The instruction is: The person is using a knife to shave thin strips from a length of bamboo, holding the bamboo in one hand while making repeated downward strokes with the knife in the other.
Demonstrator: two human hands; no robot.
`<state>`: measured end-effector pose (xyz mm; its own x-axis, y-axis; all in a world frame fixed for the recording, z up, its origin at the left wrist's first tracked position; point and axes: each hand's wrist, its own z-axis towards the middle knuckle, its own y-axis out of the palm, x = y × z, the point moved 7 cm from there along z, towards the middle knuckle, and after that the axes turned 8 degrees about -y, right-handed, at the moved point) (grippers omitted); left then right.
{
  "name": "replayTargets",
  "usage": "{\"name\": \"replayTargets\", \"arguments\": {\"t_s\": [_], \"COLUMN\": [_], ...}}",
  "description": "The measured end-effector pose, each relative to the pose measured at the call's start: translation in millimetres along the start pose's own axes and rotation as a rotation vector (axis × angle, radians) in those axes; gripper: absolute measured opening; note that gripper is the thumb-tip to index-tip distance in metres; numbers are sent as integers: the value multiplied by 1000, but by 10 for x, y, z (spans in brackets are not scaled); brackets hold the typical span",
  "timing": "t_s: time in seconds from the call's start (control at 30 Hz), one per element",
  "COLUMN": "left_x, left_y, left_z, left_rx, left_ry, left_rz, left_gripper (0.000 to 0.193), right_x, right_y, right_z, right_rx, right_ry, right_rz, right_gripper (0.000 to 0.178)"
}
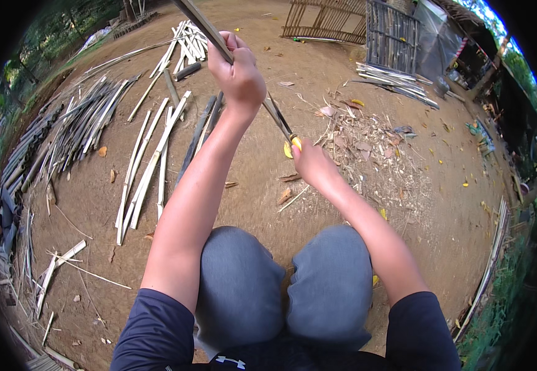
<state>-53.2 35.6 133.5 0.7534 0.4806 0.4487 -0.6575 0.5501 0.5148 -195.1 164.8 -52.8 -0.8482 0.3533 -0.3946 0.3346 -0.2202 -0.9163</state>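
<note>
My left hand (241,79) is raised and closed round a long bamboo strip (204,26), which slants from the top edge down toward my right. In front of my right knee, my right hand (315,166) grips a knife by its yellow handle (296,143). The knife's narrow dark blade (279,115) points up and away, toward the left hand. The strip's lower end runs close along the blade; whether they touch I cannot tell. My fingers on the handle are partly hidden behind the back of the hand.
Pale split bamboo strips (151,164) lie to the left, beside a pile of darker bamboo pieces (86,127). Shavings and dry leaves (367,145) litter the dirt ahead right. Farther back stand bamboo panels (392,37) with more strips (398,83) before them.
</note>
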Motion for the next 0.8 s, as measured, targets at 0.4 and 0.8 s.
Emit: {"name": "replayTargets", "arguments": {"t_s": [0.4,0.8], "left_x": [-33,2], "left_y": [-20,4], "left_z": [64,-20], "left_rx": [-53,17], "left_ry": [-66,-49], "left_rz": [-43,16], "left_gripper": [14,15], "right_x": [389,-4], "right_y": [98,28], "right_z": [263,15], "right_rx": [53,-70], "right_ry": [-158,72], "right_rz": [379,36], "right_gripper": [42,40]}}
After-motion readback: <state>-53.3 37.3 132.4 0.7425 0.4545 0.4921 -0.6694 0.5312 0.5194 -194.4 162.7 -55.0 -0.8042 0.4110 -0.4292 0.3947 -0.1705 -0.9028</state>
